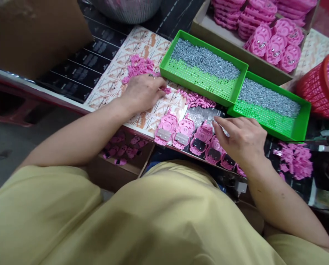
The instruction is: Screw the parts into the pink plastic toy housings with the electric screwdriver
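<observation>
A row of pink plastic casings lies along the table's front edge, some with a grey or black panel. My left hand rests above the table with its fingers curled down by small pink pieces; whatever is between the fingertips is hidden. Behind that hand is a loose pile of pink plastic parts. Over the right part of the row, my right hand has thumb and forefinger tips close together, beside a casing. Anything pinched there is too small to make out.
Two green trays hold small metal screws. Pink cylindrical bits lie before them. A carton of stacked casings stands behind; a red basket and pink parts are at right. An open box below holds more pink pieces.
</observation>
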`<state>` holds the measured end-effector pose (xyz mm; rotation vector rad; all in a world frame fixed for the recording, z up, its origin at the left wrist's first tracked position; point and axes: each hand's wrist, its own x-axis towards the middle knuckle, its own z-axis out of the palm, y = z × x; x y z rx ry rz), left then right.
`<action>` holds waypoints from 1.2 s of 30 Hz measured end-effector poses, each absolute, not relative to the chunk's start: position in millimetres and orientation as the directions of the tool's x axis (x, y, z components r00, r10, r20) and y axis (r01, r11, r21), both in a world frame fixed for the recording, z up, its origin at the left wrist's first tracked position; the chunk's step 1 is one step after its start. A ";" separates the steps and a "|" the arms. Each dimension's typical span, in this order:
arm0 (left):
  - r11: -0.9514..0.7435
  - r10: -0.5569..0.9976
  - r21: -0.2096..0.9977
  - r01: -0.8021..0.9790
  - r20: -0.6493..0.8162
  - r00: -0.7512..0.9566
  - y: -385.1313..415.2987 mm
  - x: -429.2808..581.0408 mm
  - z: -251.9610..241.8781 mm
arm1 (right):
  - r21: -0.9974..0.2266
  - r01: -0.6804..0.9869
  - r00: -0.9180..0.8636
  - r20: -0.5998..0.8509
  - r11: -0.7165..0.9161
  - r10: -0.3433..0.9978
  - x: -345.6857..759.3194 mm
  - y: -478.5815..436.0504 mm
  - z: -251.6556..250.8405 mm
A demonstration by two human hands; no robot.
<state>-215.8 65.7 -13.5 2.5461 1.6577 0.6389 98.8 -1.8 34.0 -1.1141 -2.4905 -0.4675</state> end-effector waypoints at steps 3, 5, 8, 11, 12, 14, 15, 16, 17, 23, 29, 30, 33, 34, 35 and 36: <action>-0.477 0.849 0.330 0.815 0.414 0.329 39.6 -192.8 0.4 | -0.178 0.736 -0.541 0.424 0.653 0.726 93.0 -3.9 34.6; -0.608 0.761 0.295 0.737 0.480 0.435 22.6 -174.5 9.1 | -0.494 0.653 -0.468 0.334 0.575 0.818 84.7 -5.9 34.5; -0.756 0.616 0.185 0.628 0.525 0.587 6.0 -152.9 15.3 | -0.758 0.492 -0.418 0.226 0.428 0.880 72.1 -9.1 35.6; -0.812 0.534 0.107 0.574 0.532 0.657 -0.9 -143.6 14.0 | -0.785 0.458 -0.414 0.227 0.417 0.881 66.7 -12.5 36.3; -0.813 0.532 0.107 0.572 0.536 0.656 -2.2 -143.0 12.7 | -0.777 0.462 -0.408 0.241 0.427 0.881 66.8 -13.6 35.8; -0.795 0.560 0.148 0.588 0.552 0.618 -4.7 -144.3 10.1 | -0.773 0.461 -0.384 0.270 0.436 0.883 69.1 -15.7 33.2; -0.776 0.586 0.179 0.604 0.558 0.588 -6.1 -146.0 9.2 | -0.772 0.459 -0.373 0.281 0.440 0.884 70.7 -16.4 31.4; -0.754 0.615 0.208 0.624 0.559 0.557 -7.8 -148.3 8.6 | -0.762 0.466 -0.368 0.294 0.448 0.882 72.4 -16.9 29.4; -0.734 0.637 0.225 0.641 0.556 0.534 -9.7 -150.9 8.4 | -0.737 0.486 -0.374 0.310 0.470 0.874 73.9 -17.1 27.5; -0.766 0.592 0.087 0.637 0.481 0.647 -31.6 -162.3 8.1 | -0.272 0.681 -0.555 0.413 0.679 0.722 76.6 -10.3 18.7; -0.803 0.551 0.004 0.595 0.386 0.740 -48.6 -158.7 -2.4 | -0.058 0.704 -0.645 0.366 0.708 0.671 64.8 2.2 13.2; -0.805 0.549 0.004 0.593 0.381 0.743 -48.6 -158.4 -4.1 | -0.042 0.702 -0.654 0.359 0.711 0.666 62.1 3.8 11.9; -0.813 0.543 0.017 0.582 0.386 0.746 -46.9 -158.7 -6.7 | 0.005 0.696 -0.683 0.313 0.718 0.660 55.0 6.7 8.1; -0.816 0.541 0.028 0.578 0.390 0.745 -46.1 -158.8 -6.8 | 0.024 0.695 -0.692 0.292 0.718 0.660 53.2 6.8 7.6; -0.818 0.541 0.042 0.574 0.396 0.742 -45.5 -159.0 -6.6 | 0.049 0.693 -0.701 0.276 0.719 0.657 51.7 6.5 7.8; -0.819 0.541 0.055 0.571 0.404 0.738 -45.0 -159.1 -6.4 | 0.075 0.690 -0.710 0.264 0.720 0.653 50.2 5.7 8.9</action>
